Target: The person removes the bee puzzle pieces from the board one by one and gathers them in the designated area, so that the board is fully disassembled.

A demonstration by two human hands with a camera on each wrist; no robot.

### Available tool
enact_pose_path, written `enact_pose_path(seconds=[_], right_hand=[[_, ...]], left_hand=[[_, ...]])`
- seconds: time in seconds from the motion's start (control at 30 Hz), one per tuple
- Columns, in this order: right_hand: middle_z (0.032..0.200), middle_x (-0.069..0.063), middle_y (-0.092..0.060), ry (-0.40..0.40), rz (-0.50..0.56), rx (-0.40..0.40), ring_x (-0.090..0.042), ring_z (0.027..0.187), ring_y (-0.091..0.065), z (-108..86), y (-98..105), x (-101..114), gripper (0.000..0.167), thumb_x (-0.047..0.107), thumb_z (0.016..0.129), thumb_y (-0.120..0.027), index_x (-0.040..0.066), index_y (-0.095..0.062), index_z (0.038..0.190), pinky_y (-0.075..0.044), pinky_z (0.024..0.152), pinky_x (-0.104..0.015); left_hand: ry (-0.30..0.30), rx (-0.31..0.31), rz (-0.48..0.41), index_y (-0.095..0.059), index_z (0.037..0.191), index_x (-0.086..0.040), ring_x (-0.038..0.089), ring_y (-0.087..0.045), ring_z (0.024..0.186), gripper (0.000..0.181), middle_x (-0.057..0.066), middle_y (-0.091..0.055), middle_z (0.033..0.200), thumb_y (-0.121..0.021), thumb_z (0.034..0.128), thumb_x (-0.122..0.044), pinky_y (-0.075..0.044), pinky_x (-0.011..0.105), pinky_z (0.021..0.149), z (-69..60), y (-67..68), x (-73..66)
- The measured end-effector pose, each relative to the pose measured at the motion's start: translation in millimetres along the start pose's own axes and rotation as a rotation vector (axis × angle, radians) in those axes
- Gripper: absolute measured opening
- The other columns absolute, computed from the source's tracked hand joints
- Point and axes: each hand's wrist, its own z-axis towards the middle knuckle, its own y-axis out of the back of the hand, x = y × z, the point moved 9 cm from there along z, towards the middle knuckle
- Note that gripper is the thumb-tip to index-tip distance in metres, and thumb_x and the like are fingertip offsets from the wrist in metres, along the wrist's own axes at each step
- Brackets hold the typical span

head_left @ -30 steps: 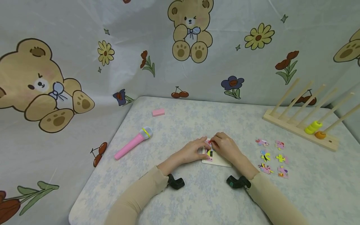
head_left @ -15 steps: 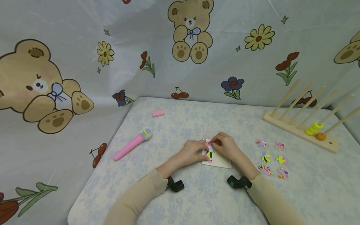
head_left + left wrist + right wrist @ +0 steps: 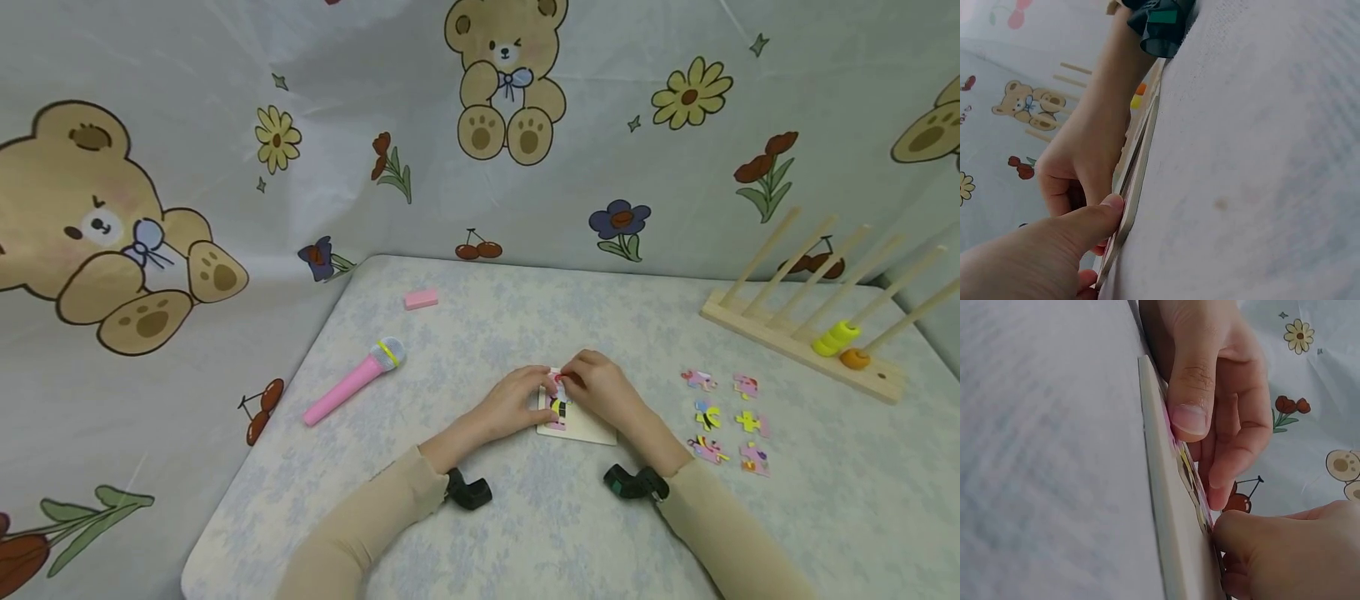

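A pale wooden puzzle board (image 3: 588,429) lies flat on the table, with pink, yellow and black puzzle pieces (image 3: 557,411) set along its left side. My left hand (image 3: 512,406) holds the board's left side, the thumb on the near pieces and the fingers bent toward the far corner. At that far end my right hand (image 3: 603,390) pinches a pink and red puzzle piece (image 3: 560,380), mostly covered by the fingers. In the right wrist view the left thumb (image 3: 1191,412) presses on the pieces, and the right hand's fingertips meet the board's surface.
Several loose puzzle pieces (image 3: 707,417) lie in two columns to the right. Behind them stands a wooden peg rack (image 3: 795,342) with yellow and orange beads. On the left are a pink toy microphone (image 3: 352,385) and a pink block (image 3: 422,299).
Both hands stay at the board with only slight finger shifts. The right hand keeps its pinch at the far left corner. The loose pieces have not moved.
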Motion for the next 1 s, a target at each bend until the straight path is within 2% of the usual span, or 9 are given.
enact_pose_path(seconds=[0.13,0.37,1.0], right_hand=[[0.084,-0.010,-0.061,0.074,-0.040,-0.030,-0.022,0.075,-0.057,0.3,1,8,0.007,0.003,0.081,-0.070,0.000,-0.070,0.087,-0.051,0.060,-0.033],[0.081,-0.011,-0.062,0.134,-0.098,-0.069,-0.024,0.073,-0.059,-1.1,0,12,0.007,0.000,0.078,-0.072,-0.002,-0.070,0.085,-0.052,0.060,-0.033],[0.078,-0.011,-0.062,0.174,-0.106,-0.094,-0.022,0.069,-0.059,-2.2,2,15,0.006,-0.001,0.078,-0.070,-0.003,-0.071,0.083,-0.052,0.056,-0.030]], left_hand=[[-0.012,0.011,-0.021,-0.067,0.096,-0.021,0.017,-0.035,0.133,0.019,0.007,-0.044,0.142,-0.070,0.0857,-0.037,-0.033,0.036,0.105,-1.1,1.7,-1.1],[-0.013,0.025,-0.021,-0.068,0.099,-0.021,0.017,-0.034,0.133,0.021,0.008,-0.043,0.143,-0.069,0.0858,-0.037,-0.033,0.036,0.105,-1.1,0.4,0.2],[-0.015,0.025,-0.039,-0.069,0.100,-0.020,0.017,-0.034,0.134,0.021,0.009,-0.043,0.143,-0.070,0.0857,-0.036,-0.032,0.038,0.105,-1.1,1.0,-1.5]])
